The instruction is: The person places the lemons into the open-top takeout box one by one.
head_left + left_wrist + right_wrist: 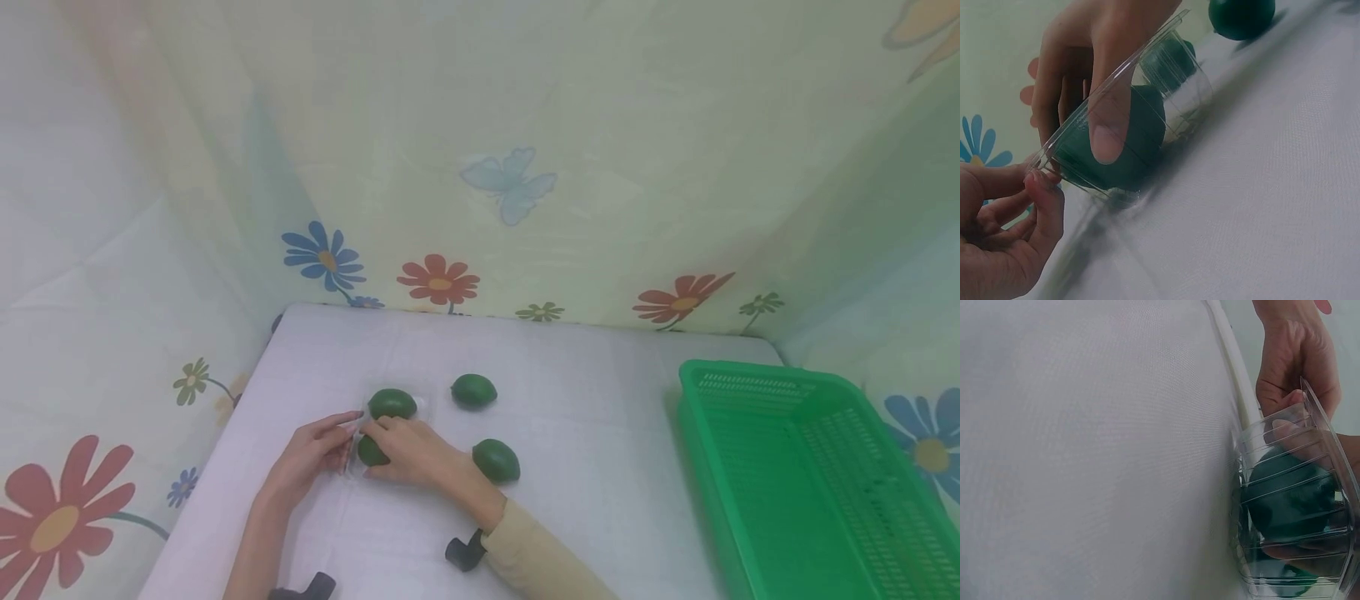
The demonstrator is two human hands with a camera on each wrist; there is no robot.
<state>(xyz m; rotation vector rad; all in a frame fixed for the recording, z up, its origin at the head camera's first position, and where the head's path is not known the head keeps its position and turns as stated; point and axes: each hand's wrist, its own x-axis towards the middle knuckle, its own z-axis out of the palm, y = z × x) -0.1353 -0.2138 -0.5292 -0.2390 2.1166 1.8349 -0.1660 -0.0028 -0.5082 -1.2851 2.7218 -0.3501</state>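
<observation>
A clear plastic container (1192,87) with a ribbed wall stands on the white tabletop, holding two green limes. The far lime (392,404) lies at its back; the near lime (372,451) is partly covered by my right hand (420,454). That hand reaches in from above, its thumb and fingers around the near lime. At the container's left edge, my left hand (309,454) pinches the rim between thumb and fingers. Outside, to the right, are two more limes: one farther back (474,391), the other (496,461) close to my right wrist.
A green plastic basket (708,467) with perforated sides stands at the table's right. Flower-printed curtains (570,242) enclose the table (600,467) at the back and both sides. Black wrist mounts (463,552) sit on both forearms.
</observation>
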